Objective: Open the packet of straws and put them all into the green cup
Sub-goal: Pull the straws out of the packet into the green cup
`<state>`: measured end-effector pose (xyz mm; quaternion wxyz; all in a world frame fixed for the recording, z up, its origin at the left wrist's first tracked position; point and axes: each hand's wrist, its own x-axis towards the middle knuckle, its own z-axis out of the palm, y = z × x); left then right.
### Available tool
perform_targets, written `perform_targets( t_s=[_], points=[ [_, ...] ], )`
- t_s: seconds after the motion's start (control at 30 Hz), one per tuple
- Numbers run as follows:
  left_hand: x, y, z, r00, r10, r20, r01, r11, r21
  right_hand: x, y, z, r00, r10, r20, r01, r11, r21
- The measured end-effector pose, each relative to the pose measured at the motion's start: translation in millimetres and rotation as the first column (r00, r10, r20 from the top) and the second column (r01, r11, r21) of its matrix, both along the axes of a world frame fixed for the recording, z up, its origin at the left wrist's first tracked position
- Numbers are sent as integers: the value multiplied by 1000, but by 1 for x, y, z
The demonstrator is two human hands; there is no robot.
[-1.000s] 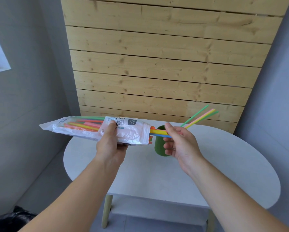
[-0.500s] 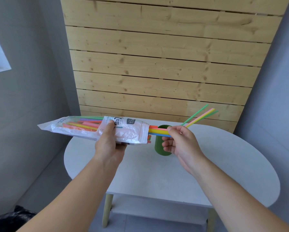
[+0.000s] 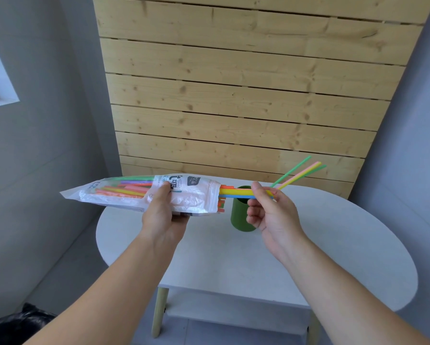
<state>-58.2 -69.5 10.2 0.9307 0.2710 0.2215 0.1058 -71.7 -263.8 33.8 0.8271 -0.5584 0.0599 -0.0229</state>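
Note:
My left hand [image 3: 163, 215] grips a clear plastic packet of straws [image 3: 124, 194], held level above the table with its open end pointing right. Several coloured straws [image 3: 236, 192] stick out of that end, and my right hand [image 3: 271, 210] pinches a few of them between thumb and fingers. Their far tips, green, pink and yellow [image 3: 301, 170], fan out past my right hand. The green cup [image 3: 239, 212] stands upright on the white table, directly below the drawn-out straws and partly hidden by my right hand.
The white oval table [image 3: 333, 245] has a lower shelf [image 3: 234, 312] and wooden legs. A wooden slat wall [image 3: 234, 95] rises behind it. A black bag [image 3: 17, 324] lies on the floor at lower left.
My right hand has drawn the pinched straws further right out of the packet. The packet and my left hand have stayed roughly in place.

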Motion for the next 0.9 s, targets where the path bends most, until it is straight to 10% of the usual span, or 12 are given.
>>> perform_targets(
  t_s=[0.27,0.5,0.9],
  points=[
    [-1,-7,1,1000,-16,-10,16,1000,2,-1,23,1,990,52,-131,5,914,405],
    [-2,-3,1,999,-9,-46,8,1000,-31,7,23,0,986,-164,-17,165,986,29],
    [-1,9,0,995,41,-86,-44,998,-39,14,-21,24,971,-192,140,203,977,-69]
  ],
)
